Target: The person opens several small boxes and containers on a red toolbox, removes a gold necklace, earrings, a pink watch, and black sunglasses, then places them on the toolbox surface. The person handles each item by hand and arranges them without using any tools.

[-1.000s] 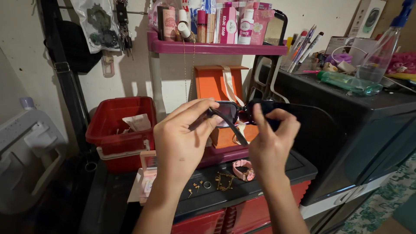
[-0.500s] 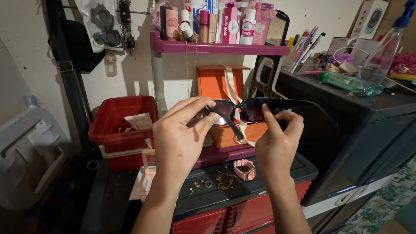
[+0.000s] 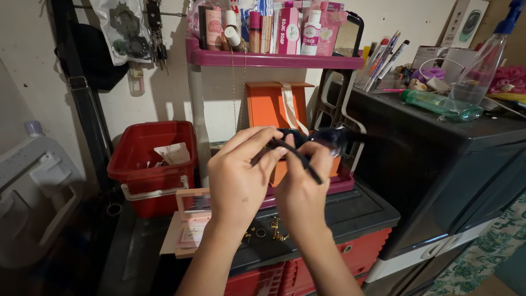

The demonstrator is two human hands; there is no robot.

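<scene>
I hold a pair of dark sunglasses (image 3: 329, 140) at chest height, in front of a pink shelf rack. My left hand (image 3: 238, 175) pinches one temple arm near the hinge with thumb and fingers. My right hand (image 3: 301, 189) grips the frame from below; a black temple arm crosses over its fingers. The lenses point right, towards the black cabinet. Below my hands lies small gold jewellery (image 3: 276, 230) on a dark drawer-unit top (image 3: 356, 211).
A pink shelf (image 3: 274, 57) holds several cosmetic tubes and bottles. An orange box (image 3: 268, 107) stands behind my hands. A red bin (image 3: 150, 161) sits to the left, a pink tray (image 3: 189, 222) beside it. The black cabinet (image 3: 438, 153) at right carries a green bottle and clutter.
My hands have come closer together. One temple arm of the sunglasses has swung inward across my right hand, and the glasses have turned so the lenses face right.
</scene>
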